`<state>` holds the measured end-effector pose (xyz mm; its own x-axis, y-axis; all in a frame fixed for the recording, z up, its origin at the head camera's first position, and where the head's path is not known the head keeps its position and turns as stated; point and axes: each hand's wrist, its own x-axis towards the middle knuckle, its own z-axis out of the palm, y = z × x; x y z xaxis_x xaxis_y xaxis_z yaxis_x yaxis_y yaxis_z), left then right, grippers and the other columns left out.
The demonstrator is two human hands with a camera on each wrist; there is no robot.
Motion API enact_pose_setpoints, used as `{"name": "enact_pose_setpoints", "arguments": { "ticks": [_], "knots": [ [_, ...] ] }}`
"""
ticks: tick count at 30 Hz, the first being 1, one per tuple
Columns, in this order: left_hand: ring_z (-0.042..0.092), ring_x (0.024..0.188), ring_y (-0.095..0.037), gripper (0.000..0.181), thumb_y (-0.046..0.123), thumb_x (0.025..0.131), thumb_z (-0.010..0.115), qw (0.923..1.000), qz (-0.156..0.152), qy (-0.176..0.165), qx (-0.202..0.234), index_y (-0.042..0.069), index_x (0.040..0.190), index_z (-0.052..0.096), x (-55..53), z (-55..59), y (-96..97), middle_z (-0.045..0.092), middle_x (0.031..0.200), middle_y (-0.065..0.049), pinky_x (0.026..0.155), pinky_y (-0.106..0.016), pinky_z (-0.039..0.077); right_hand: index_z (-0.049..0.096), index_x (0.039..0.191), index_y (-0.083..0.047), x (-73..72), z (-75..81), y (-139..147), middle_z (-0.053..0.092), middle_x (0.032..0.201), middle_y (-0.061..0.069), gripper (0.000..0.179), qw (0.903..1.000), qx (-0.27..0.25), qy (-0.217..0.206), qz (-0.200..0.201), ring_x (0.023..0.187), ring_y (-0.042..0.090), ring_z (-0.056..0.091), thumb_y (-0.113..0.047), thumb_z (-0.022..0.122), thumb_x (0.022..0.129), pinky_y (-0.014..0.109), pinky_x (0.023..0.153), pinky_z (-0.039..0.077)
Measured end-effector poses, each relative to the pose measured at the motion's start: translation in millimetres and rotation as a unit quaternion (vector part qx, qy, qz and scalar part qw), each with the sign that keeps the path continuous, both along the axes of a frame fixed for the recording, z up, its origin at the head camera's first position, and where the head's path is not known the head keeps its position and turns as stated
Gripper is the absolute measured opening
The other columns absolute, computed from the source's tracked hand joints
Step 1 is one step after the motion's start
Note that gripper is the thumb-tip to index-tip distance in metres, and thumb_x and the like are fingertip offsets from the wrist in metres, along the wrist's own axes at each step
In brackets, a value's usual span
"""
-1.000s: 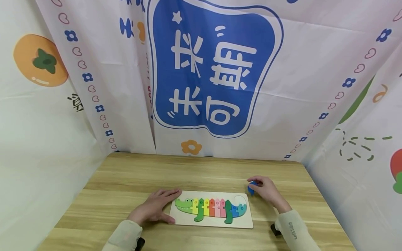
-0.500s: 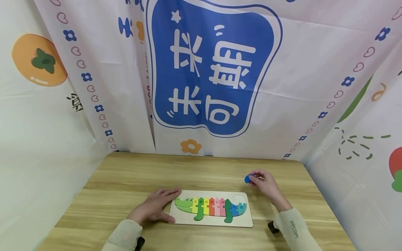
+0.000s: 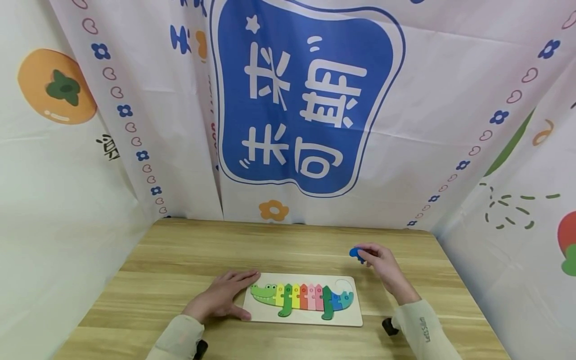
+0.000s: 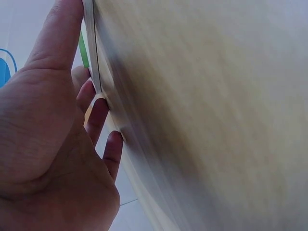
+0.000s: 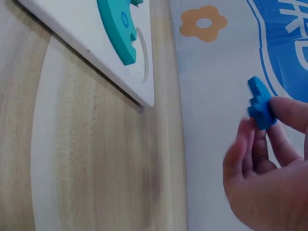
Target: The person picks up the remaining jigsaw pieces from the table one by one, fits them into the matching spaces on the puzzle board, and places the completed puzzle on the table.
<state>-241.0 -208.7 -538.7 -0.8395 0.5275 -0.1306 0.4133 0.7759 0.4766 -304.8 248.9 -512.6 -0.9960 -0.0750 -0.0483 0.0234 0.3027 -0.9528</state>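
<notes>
A pale wooden puzzle board lies on the table, filled with a colourful crocodile of several pieces. At the tail end of the board is a bare curved recess. My left hand rests at the board's left edge, fingers and thumb spread around its corner. Beyond the board's far right corner, my right hand pinches a blue puzzle piece above the table. In the right wrist view the blue puzzle piece shows a curved, notched outline between thumb and fingers.
The wooden table reaches back to a printed cloth wall. Similar cloth hangs on both sides. A black wrist strap part sits under the right sleeve.
My right hand has lifted the blue puzzle piece away from the board's right edge, farther back, and turned it in the fingers. My left hand has stayed in place.
</notes>
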Motion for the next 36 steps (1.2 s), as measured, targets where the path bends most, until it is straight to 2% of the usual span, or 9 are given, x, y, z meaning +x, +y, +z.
{"name": "enact_pose_setpoints", "arguments": {
  "ticks": [5,9,17,23,36],
  "knots": [
    [0.035,0.147,-0.04,0.105,0.058,0.076,0.084,1.0,0.0,0.002,-0.001,0.019,0.162,0.037,-0.6,-1.7,-0.5,0.035,0.168,-0.006,0.115,-0.07,0.025,0.067,0.131,-0.001,0.8,-1.6,0.7,0.068,0.117,0.012,0.031,0.9999,0.013,-0.003,-0.009,0.094,0.018,0.062,-0.017,0.061,0.105,0.041,0.089,0.054],
    [0.035,0.146,-0.039,0.105,0.059,0.076,0.083,1.0,-0.001,0.004,-0.001,0.019,0.162,0.037,-0.8,-1.9,-0.6,0.035,0.168,-0.006,0.115,-0.07,0.025,0.066,0.131,0.002,0.5,-2.6,1.3,0.067,0.115,0.015,0.03,0.9998,-0.013,-0.011,-0.003,0.093,0.019,0.066,-0.013,0.061,0.105,0.047,0.094,0.058],
    [0.035,0.146,-0.038,0.105,0.058,0.076,0.084,1.0,0.002,0.001,-0.005,0.02,0.162,0.038,-0.5,-1.5,0.0,0.035,0.168,-0.005,0.115,-0.069,0.026,0.062,0.136,0.004,0.4,-3.2,1.1,0.061,0.118,0.018,0.036,0.9984,-0.047,-0.01,0.03,0.097,0.02,0.068,-0.002,0.064,0.1,0.05,0.099,0.057],
    [0.035,0.147,-0.038,0.105,0.058,0.076,0.084,1.0,0.002,0.005,-0.004,0.019,0.162,0.038,-0.7,-2.5,-0.3,0.035,0.168,-0.005,0.115,-0.069,0.025,0.063,0.137,0.001,2.1,-2.3,-2.2,0.061,0.126,0.021,0.04,0.9978,-0.037,-0.002,0.055,0.101,0.022,0.066,0.003,0.066,0.097,0.052,0.1,0.056],
    [0.035,0.147,-0.037,0.105,0.059,0.076,0.083,1.0,0.001,0.004,0.002,0.019,0.162,0.038,-1.0,-3.0,-1.1,0.035,0.169,-0.005,0.115,-0.07,0.025,0.064,0.136,0.001,2.6,-2.4,-1.8,0.062,0.124,0.022,0.041,0.995,-0.035,0.02,0.092,0.095,0.02,0.07,0.0,0.07,0.096,0.049,0.096,0.058]
  ]
}}
